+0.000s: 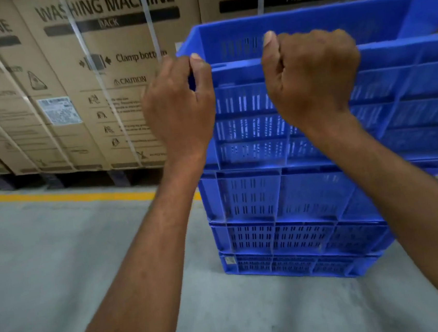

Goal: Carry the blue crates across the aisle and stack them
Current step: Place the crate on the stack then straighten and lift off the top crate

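Left hand (178,102): fingers curled over the near left corner of the rim of the top crate (406,84), thumb tip showing above the edge. The hand is clamped on the rim.

Right hand (311,80): closed in a fist round the same near rim, further right, thumb tip up. It too is clamped on the rim. Both forearms enter from the bottom of the frame.

The top crate is blue, with slotted walls, and occupies the upper right of the frame. It stands on the lower crates (270,201), a nested blue stack at centre right, resting on the floor (60,263). Whether the top crate is fully seated cannot be told.

The floor is grey concrete. A yellow line (80,196) crosses it at the left, passing behind the stack.

Beyond the line, across the top of the frame, stand cartons (128,34) printed "WASHING MACHINE", bound with pale strapping bands (149,24). A white label (59,111) is fixed to one carton at the left.
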{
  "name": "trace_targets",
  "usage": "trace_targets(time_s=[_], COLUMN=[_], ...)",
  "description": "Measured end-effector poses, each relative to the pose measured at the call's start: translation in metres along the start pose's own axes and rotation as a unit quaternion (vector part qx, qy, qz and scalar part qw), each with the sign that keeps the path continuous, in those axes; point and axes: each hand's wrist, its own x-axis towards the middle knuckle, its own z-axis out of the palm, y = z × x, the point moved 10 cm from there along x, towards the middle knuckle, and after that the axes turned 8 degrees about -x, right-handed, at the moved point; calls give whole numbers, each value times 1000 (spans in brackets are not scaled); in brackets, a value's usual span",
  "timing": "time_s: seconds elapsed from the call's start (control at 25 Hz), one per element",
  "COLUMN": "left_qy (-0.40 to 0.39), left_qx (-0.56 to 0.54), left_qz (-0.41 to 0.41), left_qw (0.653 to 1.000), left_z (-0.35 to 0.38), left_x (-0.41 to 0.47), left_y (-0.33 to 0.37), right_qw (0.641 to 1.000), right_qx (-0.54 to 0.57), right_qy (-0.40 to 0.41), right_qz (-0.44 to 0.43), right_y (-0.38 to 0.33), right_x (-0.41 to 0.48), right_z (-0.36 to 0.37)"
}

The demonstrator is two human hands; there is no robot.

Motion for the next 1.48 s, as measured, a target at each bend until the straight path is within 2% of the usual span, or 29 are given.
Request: trace_targets(time_s=[0.08,0.28,0.36,0.44,0.52,0.6,0.64,0.68,0.72,0.76,0.8,0.88,0.96,1.04,1.16,1.28,1.36,1.48], left_qy=[28,-57,-87,-146,-227,-320,-360,-383,-397,-414,-444,-524,-583,-608,-618,-584,-591,-577], left_qx=[-13,5,19,15,30,77,111,144,162,163,156,134,120,153,177,161,150,181], left_qz=[-6,-27,-23,-47,-96,-160,-176,-177,-169,-163,-166,-218,-274,-284,-270,-308,-313,-322], left_qw=[1000,998,996,988,969,931,909,895,887,880,867,813,756,725,717,734,728,729], left_z=[4,28,26,28,31,33,36,41,49,65,87,130,160,165,164,177,175,162], left_x=[-1,10,15,24,35,49,58,69,81,88,89,81,63,51,52,65,63,60], left_y=[-1,-4,-1,-5,-11,-12,-10,-8,-9,-13,-22,-47,-64,-71,-71,-85,-83,-80], right_qw=[1000,996,986,948,855,710,625,548,477,443,437,427,412,419,420,426,446,405], right_qx=[-13,21,40,25,-20,-27,12,38,42,30,18,40,98,128,159,161,162,154], right_qy=[6,-85,-160,-317,-518,-687,-770,-833,-878,-895,-893,-881,-884,-880,-876,-879,-867,-889], right_qz=[11,27,26,22,-37,-152,-126,-64,-20,-38,-102,-197,-196,-183,-175,-144,-149,-146], right_y=[-2,1,-1,-6,-10,-15,-13,-9,-6,-11,-20,-40,-38,-32,-31,-28,-27,-25], right_x=[-1,10,11,17,13,-1,-11,-26,-45,-63,-82,-119,-144,-152,-168,-168,-167,-161], right_z=[6,28,33,47,65,95,112,127,144,163,181,207,226,239,233,257,253,244])
